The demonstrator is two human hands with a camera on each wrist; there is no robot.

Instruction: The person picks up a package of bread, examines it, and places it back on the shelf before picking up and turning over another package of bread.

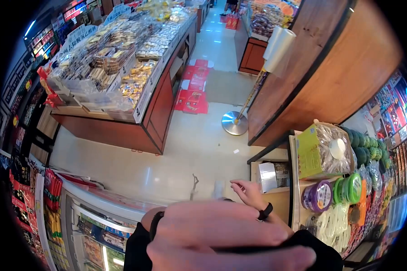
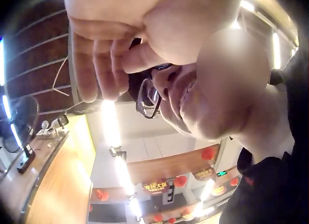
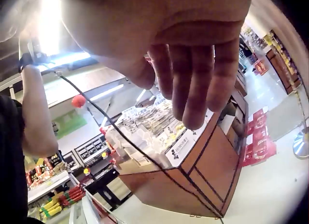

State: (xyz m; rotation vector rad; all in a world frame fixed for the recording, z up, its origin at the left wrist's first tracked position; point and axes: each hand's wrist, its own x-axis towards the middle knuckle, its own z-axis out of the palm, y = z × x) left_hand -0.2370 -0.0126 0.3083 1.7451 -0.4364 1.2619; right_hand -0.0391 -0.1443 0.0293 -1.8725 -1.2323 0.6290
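Observation:
My left hand point(image 1: 217, 226) is raised close in front of the head camera, large and blurred, with a dark band round its wrist. The left wrist view has the same hand point(image 2: 111, 40) beside the face and glasses point(image 2: 148, 101), its fingers loosely bent and nothing between them. Lower and to the right, my right hand point(image 1: 248, 192) hangs over the floor with a black watch point(image 1: 265, 212) on the wrist. In the right wrist view its fingers point(image 3: 195, 84) point down, nearly straight, holding nothing.
A counter point(image 1: 122, 135) piled with packaged snacks stands front left. Flattened red cartons point(image 1: 192, 101) lie in the aisle near a plastic bag roll point(image 1: 278, 47) on a metal stand. At right, shelves carry a green box point(image 1: 308, 153) and tubs point(image 1: 318, 195); a freezer point(image 1: 99, 217) stands at left.

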